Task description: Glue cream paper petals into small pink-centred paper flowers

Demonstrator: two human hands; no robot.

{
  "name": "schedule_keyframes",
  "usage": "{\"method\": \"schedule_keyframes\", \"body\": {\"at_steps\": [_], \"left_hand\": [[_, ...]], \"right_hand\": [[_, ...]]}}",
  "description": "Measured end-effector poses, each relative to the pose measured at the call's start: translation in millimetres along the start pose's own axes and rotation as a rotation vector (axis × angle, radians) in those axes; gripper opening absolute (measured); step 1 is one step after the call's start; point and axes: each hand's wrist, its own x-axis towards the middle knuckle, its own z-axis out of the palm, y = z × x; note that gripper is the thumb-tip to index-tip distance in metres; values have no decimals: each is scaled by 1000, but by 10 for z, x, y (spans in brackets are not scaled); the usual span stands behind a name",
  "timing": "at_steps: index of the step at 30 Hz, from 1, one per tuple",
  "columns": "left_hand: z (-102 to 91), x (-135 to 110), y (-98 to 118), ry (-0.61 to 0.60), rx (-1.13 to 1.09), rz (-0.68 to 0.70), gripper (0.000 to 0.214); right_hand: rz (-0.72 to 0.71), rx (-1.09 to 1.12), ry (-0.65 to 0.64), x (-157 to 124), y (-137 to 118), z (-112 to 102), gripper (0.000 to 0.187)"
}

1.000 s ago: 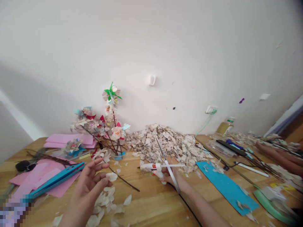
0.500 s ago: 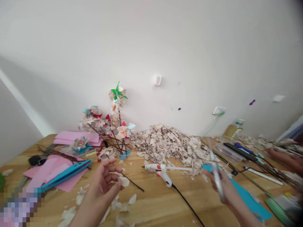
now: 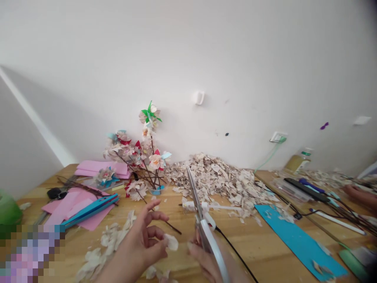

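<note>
My left hand pinches a small pale petal between thumb and fingers, low in the middle of the view. Right beside it my right hand grips white-handled scissors, their blades closed and pointing up and away over the table. The petal and the scissors are a few centimetres apart. A white glue gun with a black cord lies on the wooden table just behind the scissors. Loose petals are scattered left of my left hand.
A big heap of petal scraps lies against the wall. A bunch of paper flowers stands at left, with pink sheets and blue strips. A blue sheet lies at right. Another person's hand works at far right.
My right hand has swung the scissors from the right in to the middle, next to the petal. My left hand has dropped lower and closed on the petal. The view shifted slightly left.
</note>
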Motion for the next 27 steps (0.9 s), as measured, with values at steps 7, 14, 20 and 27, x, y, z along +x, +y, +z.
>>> {"method": "schedule_keyframes", "body": {"at_steps": [7,14,20,27], "left_hand": [[86,-15,-139,-15,-32,-4,60],[278,-49,-181,100,-280,-185,45],[261,-24,-207,131,-249,-167,48],[198,-31,17,240,-276,-266,54]], "right_hand": [[-97,223,68,132,-185,353,45],[-52,332,166,110,-89,285,43],[32,272,136,86,-105,283,42],[-100,-14,-51,58,-42,104,24]]}}
